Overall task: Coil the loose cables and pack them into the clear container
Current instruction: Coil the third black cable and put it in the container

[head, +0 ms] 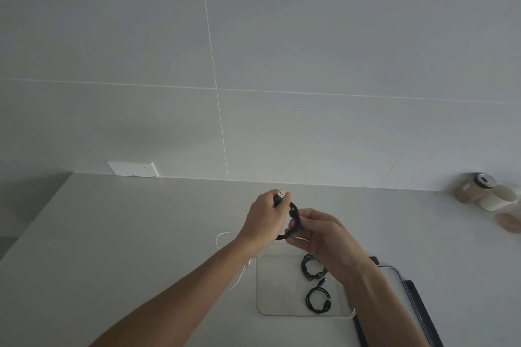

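Two hands work a black cable [293,220] just beyond the clear container [263,284], where two coiled cables [317,284] already lie. Left hand [265,215] grips the USB end; right hand [318,234] pinches the loops. Keeping the loops even and tight should help it fit. A white cable [225,236] waits left of the container.

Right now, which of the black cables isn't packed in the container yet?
The black cable held between the left hand and right hand; the other two black coils lie inside the clear container.
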`<act>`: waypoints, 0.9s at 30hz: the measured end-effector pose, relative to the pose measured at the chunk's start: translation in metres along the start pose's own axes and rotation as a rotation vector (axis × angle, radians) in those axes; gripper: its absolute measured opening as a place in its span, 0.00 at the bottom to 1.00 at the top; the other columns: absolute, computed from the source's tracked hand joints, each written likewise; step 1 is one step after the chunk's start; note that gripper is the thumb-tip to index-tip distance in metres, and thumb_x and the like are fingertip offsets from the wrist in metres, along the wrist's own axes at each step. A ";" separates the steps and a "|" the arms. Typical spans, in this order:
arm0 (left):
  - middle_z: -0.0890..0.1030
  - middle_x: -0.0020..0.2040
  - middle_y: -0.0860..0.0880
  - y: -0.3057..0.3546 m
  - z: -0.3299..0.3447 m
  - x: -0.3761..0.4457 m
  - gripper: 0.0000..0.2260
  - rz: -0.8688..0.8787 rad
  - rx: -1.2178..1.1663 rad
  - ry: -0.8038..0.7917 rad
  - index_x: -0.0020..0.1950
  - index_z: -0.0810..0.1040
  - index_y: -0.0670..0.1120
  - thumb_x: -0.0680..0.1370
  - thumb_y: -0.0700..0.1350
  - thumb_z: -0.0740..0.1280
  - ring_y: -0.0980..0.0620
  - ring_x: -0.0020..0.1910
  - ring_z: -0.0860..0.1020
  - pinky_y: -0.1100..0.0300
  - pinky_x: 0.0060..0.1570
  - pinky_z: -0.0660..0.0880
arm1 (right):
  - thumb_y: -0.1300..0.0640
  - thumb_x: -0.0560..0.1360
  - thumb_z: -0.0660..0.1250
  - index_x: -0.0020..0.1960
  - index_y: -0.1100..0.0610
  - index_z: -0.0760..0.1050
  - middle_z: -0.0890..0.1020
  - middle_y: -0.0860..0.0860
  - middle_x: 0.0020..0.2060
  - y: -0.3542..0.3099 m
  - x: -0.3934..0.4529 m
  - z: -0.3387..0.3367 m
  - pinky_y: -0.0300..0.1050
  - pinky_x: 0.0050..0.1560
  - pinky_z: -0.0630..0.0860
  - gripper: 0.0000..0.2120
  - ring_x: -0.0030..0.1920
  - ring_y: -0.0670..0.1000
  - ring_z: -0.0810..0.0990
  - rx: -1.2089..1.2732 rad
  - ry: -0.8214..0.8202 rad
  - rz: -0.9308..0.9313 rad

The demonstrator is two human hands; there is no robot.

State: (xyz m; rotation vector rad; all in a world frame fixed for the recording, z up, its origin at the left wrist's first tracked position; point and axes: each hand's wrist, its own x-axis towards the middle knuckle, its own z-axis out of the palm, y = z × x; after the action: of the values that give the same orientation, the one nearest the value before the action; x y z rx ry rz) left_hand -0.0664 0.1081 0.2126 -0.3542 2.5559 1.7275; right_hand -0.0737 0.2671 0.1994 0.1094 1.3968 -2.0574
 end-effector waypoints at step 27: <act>0.64 0.25 0.55 -0.002 0.008 0.014 0.21 -0.005 0.067 -0.075 0.37 0.73 0.41 0.84 0.53 0.59 0.56 0.25 0.64 0.58 0.33 0.63 | 0.61 0.79 0.67 0.54 0.51 0.78 0.86 0.48 0.41 0.007 0.004 0.016 0.43 0.44 0.79 0.07 0.42 0.50 0.84 -0.748 0.380 -0.366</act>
State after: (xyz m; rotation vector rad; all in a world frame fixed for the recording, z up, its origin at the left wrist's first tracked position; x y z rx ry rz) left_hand -0.0804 0.1122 0.2061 -0.2873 2.5503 1.6166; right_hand -0.0688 0.2499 0.1987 -0.0873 2.4898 -1.6863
